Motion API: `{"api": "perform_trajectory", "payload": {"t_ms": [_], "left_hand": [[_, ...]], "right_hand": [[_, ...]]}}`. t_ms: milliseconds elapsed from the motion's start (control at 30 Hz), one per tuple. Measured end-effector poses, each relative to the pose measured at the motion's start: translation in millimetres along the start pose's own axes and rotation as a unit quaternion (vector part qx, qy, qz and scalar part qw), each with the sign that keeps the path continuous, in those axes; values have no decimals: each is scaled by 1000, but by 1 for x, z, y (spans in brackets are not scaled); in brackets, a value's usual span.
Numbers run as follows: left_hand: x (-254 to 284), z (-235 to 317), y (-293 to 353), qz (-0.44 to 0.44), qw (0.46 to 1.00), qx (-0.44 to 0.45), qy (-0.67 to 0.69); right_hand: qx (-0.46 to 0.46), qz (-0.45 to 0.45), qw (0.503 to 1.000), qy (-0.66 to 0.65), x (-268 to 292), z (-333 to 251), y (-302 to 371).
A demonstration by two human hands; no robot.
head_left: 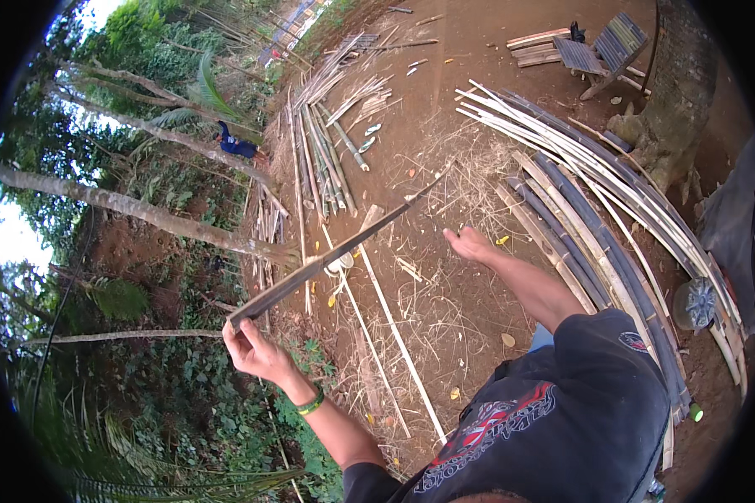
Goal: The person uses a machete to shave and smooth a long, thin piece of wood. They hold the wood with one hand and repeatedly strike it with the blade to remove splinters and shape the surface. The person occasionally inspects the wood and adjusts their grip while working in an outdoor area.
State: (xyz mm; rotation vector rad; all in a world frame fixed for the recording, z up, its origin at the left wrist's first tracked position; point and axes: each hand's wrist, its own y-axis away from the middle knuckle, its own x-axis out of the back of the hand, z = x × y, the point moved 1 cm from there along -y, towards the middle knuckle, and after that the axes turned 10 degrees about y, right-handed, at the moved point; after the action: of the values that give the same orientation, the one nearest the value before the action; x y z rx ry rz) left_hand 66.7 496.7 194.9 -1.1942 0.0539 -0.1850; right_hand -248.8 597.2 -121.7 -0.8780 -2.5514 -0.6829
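My left hand (pixel 258 354) pinches the near end of a long dark bamboo strip (pixel 344 249) between thumb and fingers, and the strip slants up and away to the right above the brown dirt ground (pixel 428 381). My right hand (pixel 471 246) is apart from it, below its far end, fingers curled in, though I can't tell whether they close on anything; split bamboo lengths (pixel 591 243) lie to my right.

Scene is shot by one head-worn fisheye, faced down and forward over the shirt (pixel 512 411). Left hand (pixel 260 354) and right hand (pixel 472 246) are framed near; trees (pixel 143 216) are caught farther off. Corners are masked black.
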Motion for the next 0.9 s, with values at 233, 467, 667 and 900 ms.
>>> {"api": "perform_trajectory", "payload": {"t_ms": [233,467,667,900], "left_hand": [[-2,-23,-33,82,996,42,-3],[-20,-26,-47,130,991,33,6],[-21,-18,-48,151,984,25,-88],[-32,-18,-59,141,990,28,-9]], "right_hand": [[264,-161,948,-77,6,-93,52],[127,-33,991,-8,14,4,-114],[-88,5,996,23,14,79,-135],[-56,-126,976,-166,-45,87,-40]]}}
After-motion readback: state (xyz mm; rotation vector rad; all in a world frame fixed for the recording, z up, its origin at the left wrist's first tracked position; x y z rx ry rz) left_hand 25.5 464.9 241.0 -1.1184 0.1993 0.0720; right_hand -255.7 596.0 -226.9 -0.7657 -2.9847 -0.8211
